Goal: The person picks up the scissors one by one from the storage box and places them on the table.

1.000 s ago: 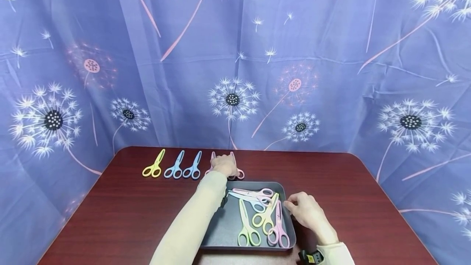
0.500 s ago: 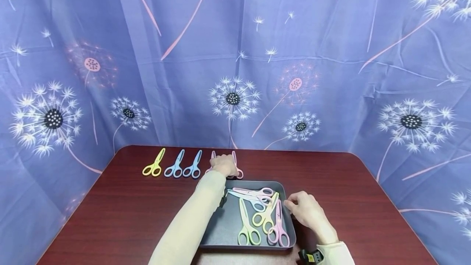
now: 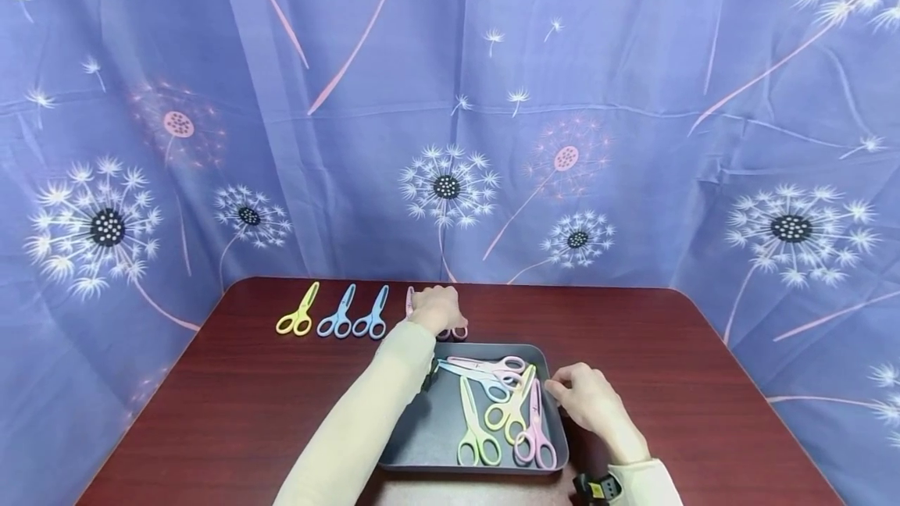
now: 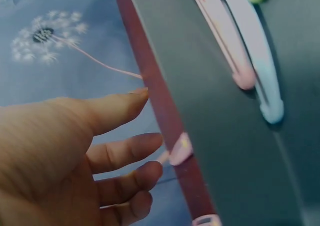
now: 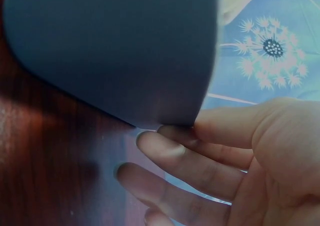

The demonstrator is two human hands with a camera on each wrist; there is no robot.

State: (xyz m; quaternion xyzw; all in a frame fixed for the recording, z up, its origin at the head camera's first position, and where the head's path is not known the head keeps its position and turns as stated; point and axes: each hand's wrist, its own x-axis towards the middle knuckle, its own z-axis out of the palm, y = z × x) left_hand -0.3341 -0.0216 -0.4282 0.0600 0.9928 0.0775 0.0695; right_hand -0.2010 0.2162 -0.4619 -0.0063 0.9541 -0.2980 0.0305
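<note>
My left hand (image 3: 437, 309) is at the right end of a row of scissors, over a pair of pink scissors (image 3: 460, 332) whose handles show below it. In the left wrist view, its thumb and fingers are apart with nothing between them. Another pair of pink scissors (image 3: 410, 301) is partly hidden behind this hand. My right hand (image 3: 591, 404) is at the right side of the dark grey tray (image 3: 422, 443). Thumb and fingers pinch the tray's edge in the right wrist view. Inside the tray lie pink scissors (image 3: 536, 432), yellow scissors (image 3: 513, 408), light green scissors (image 3: 474, 428) and light blue scissors (image 3: 492, 385).
Left along the row, blue scissors (image 3: 371, 315), more blue scissors (image 3: 336, 315) and yellow scissors (image 3: 298, 311) lie with blades pointing away. They rest on a reddish-brown table (image 3: 232, 404). Behind it hangs a blue curtain (image 3: 366, 178) with dandelion prints.
My left hand has shifted slightly right and away from me, now covering the right-hand pink blade that showed before. The right hand stays at the tray.
</note>
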